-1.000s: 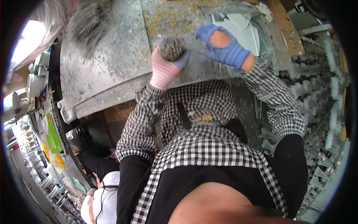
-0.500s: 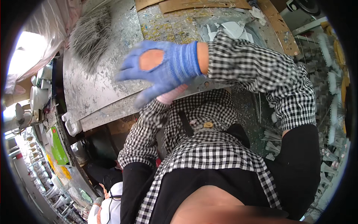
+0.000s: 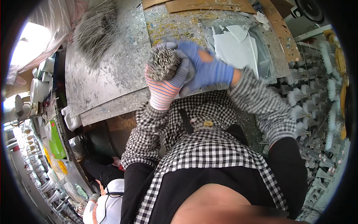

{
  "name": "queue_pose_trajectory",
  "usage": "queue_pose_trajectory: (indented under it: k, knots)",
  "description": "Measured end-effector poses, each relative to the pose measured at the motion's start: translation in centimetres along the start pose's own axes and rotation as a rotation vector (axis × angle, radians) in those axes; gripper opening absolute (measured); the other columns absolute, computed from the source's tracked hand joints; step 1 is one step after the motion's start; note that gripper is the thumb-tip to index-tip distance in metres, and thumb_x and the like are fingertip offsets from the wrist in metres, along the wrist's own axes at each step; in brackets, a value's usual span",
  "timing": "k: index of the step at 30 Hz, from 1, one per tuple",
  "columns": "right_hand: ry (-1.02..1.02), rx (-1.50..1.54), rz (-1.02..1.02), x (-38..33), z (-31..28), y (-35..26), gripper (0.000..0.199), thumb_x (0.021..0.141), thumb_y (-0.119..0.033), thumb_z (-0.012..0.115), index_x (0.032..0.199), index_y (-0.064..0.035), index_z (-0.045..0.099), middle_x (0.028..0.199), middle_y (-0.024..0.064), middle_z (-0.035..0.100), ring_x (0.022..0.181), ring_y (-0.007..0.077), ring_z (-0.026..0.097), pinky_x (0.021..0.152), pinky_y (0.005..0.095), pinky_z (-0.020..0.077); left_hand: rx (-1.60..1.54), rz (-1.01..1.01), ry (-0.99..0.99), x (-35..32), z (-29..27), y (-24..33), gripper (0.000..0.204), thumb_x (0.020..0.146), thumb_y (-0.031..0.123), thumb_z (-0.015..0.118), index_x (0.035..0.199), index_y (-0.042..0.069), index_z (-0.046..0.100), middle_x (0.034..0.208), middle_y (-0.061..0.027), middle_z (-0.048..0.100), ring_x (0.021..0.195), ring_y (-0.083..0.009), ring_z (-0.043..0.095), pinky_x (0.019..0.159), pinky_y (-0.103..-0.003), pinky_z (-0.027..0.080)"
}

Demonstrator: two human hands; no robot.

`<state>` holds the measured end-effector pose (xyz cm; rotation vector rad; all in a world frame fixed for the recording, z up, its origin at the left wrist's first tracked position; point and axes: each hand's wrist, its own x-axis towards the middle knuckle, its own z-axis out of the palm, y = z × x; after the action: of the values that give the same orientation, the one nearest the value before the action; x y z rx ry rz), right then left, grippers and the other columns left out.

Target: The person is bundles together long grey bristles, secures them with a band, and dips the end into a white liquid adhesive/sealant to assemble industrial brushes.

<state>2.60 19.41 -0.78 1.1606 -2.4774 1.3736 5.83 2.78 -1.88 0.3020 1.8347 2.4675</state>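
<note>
My left hand [image 3: 162,89], in a striped pink, orange and grey glove, is closed round a thick bundle of grey bristles [image 3: 164,64]. The bundle's blunt, bumpy end faces up out of the grip. Against it from the right lies my right hand [image 3: 204,69], in a blue glove with a bare patch on the back. Its fingers are blurred and partly hidden behind the left hand, so their grip does not show. Both hands are above the near part of the worktable [image 3: 123,84]. On the table's left lies a loose heap of long grey bristles [image 3: 97,33].
Broken white sheets [image 3: 236,50] lie on clear plastic at the right of the table. Brown boards [image 3: 212,5] edge its back. Racks of pale brushes [image 3: 304,91] stand at the right. A person in white [image 3: 110,203] is at lower left, near a green box [image 3: 56,140].
My right hand has drawn back to the right from across the left hand, uncovering the white sheets. My left hand, formerly hidden beneath it, now shows with the bristle bundle upright in it.
</note>
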Motion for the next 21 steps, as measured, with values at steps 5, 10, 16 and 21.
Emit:
queue_pose_trajectory:
  k: [5, 10, 16, 21]
  knots:
    - [0.056, -0.569, 0.206, -6.7, 10.0, 7.9, 0.101, 0.063, -0.064, 0.077, 0.145, -0.0143, 0.042, 0.138, 0.0141, 0.050, 0.135, 0.0311, 0.042, 0.118, 0.0468, 0.0260, 0.309, 0.346, 0.026, 0.1, -0.8, -7.8, 0.058, 0.081, -0.002, 0.077, 0.133, 0.000, 0.051, 0.103, -0.0063, 0.071, 0.097, -0.0132, 0.067, 0.092, -0.029, 0.053]
    - [0.121, -0.552, 0.179, -6.7, 10.2, 8.8, 0.106, 0.063, -0.071, 0.073, 0.147, -0.0147, 0.040, 0.143, 0.0160, 0.045, 0.139, 0.0317, 0.037, 0.121, 0.0486, 0.0211, -0.162, -0.095, -0.056, -1.2, -1.2, -8.0, 0.044, 0.082, -0.002, 0.076, 0.124, 0.000, 0.061, 0.102, -0.0068, 0.072, 0.095, -0.0147, 0.068, 0.089, -0.030, 0.055]
    - [0.381, -0.102, 0.070, -8.0, 8.8, 2.5, 0.084, 0.074, -0.026, 0.084, 0.144, -0.0096, 0.040, 0.126, 0.0189, 0.060, 0.116, 0.0322, 0.062, 0.098, 0.0389, 0.0513, -0.332, -0.108, -0.465, -3.4, -1.0, -3.9, 0.052, 0.095, 0.012, 0.057, 0.143, -0.001, 0.041, 0.140, -0.0166, 0.053, 0.124, -0.0214, 0.055, 0.097, -0.032, 0.047]
    - [0.320, 0.024, 0.027, -11.1, 5.4, -4.1, 0.073, 0.077, -0.022, 0.082, 0.134, 0.0020, 0.043, 0.108, 0.0173, 0.068, 0.094, 0.0321, 0.071, 0.080, 0.0373, 0.0583, -1.201, -0.006, -0.013, -5.7, 1.6, 3.2, 0.073, 0.097, 0.042, 0.058, 0.153, 0.003, 0.029, 0.141, -0.0209, 0.050, 0.130, -0.0305, 0.049, 0.106, -0.043, 0.044]
